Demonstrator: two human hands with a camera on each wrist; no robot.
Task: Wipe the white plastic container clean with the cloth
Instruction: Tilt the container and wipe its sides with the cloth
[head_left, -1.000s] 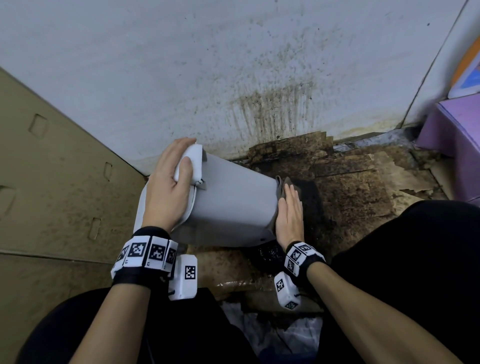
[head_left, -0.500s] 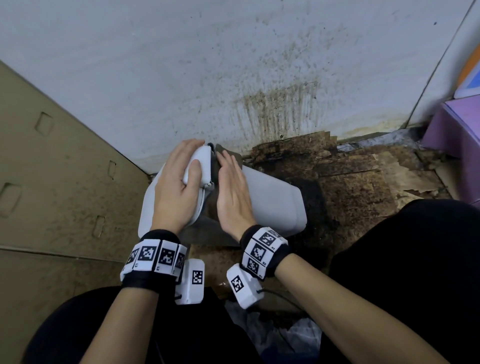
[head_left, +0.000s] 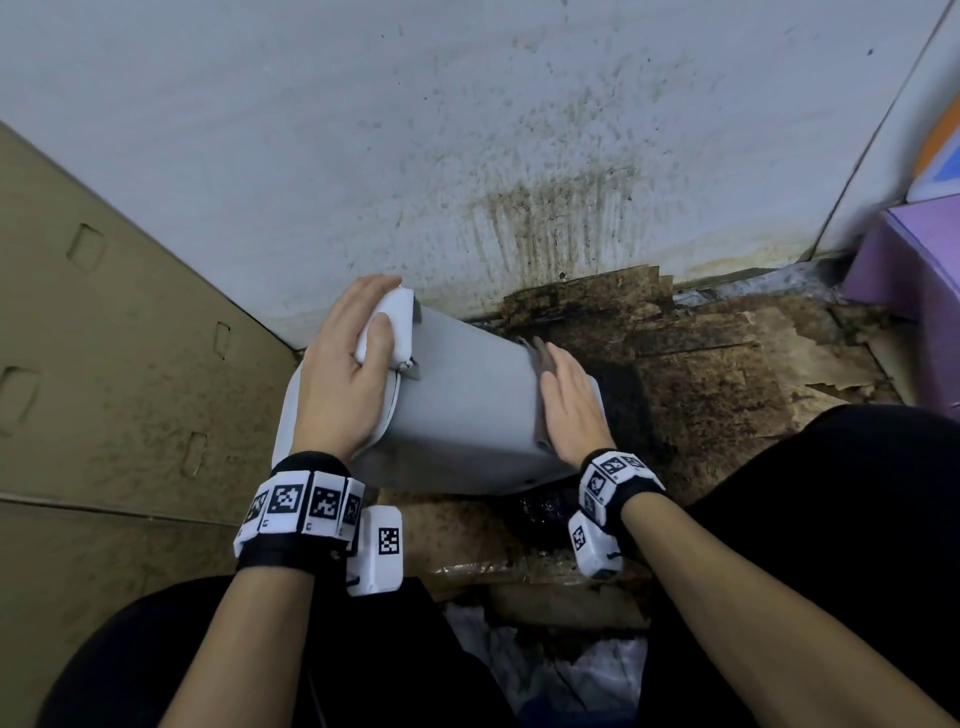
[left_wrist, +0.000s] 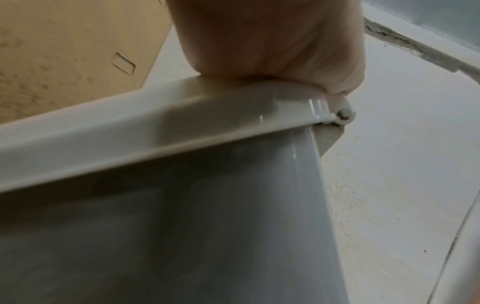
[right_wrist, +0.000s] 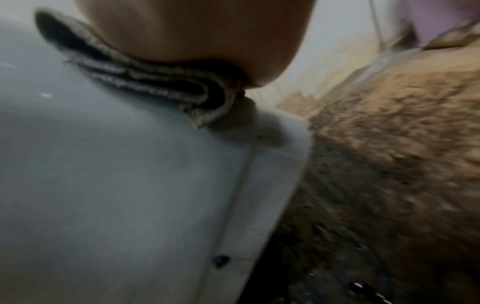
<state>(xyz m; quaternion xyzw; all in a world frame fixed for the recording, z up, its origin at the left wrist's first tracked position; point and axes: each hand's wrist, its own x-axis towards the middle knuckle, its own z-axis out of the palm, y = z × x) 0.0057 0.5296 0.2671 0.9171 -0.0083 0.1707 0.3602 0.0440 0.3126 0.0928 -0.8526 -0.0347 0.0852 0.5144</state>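
The white plastic container (head_left: 467, 410) lies tipped on its side on the dirty floor, its rim to the left. My left hand (head_left: 348, 374) grips that rim (left_wrist: 182, 123), thumb over the white edge. My right hand (head_left: 569, 410) lies flat, fingers straight, pressing a folded grey cloth (right_wrist: 155, 82) against the container's upper side near its base end (right_wrist: 272, 174). In the head view only a dark edge of the cloth (head_left: 540, 358) shows past the fingers.
A stained white wall (head_left: 519, 156) stands close behind. A cardboard panel (head_left: 104, 364) leans at the left. Soiled, torn cardboard (head_left: 727, 389) covers the floor to the right, with a purple box (head_left: 914, 270) at the far right. My dark-clothed knees flank the container.
My right hand has slid the cloth from beside the rim rightward along the container's side to its base end. The left hand has kept its grip on the rim.
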